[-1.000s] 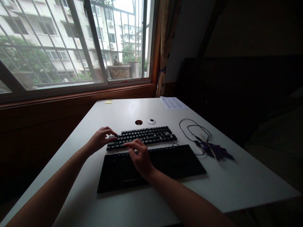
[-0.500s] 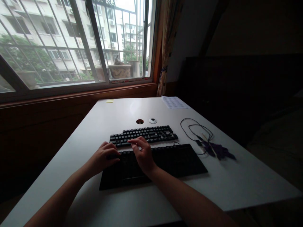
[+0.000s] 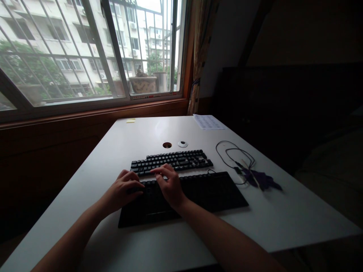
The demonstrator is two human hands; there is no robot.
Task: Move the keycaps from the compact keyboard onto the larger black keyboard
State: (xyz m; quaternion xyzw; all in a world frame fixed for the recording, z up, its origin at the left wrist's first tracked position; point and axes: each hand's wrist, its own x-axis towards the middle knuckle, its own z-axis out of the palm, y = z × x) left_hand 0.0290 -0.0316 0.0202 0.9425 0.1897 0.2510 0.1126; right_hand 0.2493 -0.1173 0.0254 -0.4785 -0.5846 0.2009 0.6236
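Observation:
A black keyboard [image 3: 210,192] lies on the white desk, nearest to me. Behind it, black keycaps [image 3: 181,160] are laid out in rows, with small gaps among them on the right. My left hand [image 3: 124,187] is curled over the upper left part of the keyboard, fingertips pressed on it. Above the keyboard's back edge hovers my right hand [image 3: 170,185], its index finger stretched towards the front row of keycaps and its thumb close below. Whatever is between those fingers is too small to make out.
On the right lie a looped black cable [image 3: 235,145], a dark purple cloth [image 3: 262,180] and a thin stick [image 3: 255,179]. A printed sheet [image 3: 208,122] and a yellow note [image 3: 131,121] are at the desk's far side. The desk has a round hole [image 3: 167,145] beside a white ring-shaped cover [image 3: 182,144].
My right index finger has shifted slightly left over the keycaps, and the thumb is a little lower. My left hand keeps nearly the same place on the keyboard.

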